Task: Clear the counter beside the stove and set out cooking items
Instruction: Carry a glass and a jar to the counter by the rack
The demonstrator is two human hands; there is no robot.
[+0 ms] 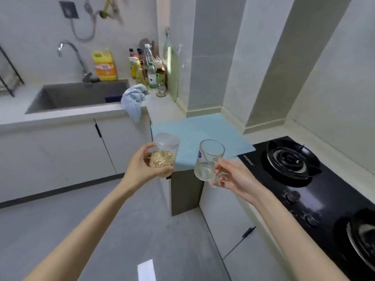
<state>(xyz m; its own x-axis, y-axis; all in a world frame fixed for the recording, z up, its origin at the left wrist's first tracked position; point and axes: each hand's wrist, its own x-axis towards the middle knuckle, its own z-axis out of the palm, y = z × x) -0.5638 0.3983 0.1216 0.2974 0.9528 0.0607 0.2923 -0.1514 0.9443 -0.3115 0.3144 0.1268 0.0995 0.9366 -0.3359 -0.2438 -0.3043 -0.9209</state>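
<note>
My left hand grips a clear lidded plastic jar half full of pale grains, held in the air just off the counter's front left corner. In my right hand is an empty glass mug, pinched by its handle and tilted a little, also above the counter's front edge. Behind both lies a light blue mat on the counter beside the stove, with nothing on it. The black gas stove sits to the right of the mat.
A grey sink with a tap is at the back left, a blue cloth draped over its corner. Bottles, a yellow detergent jug and a small glass jar crowd the back corner. White cabinets stand below; grey floor in front.
</note>
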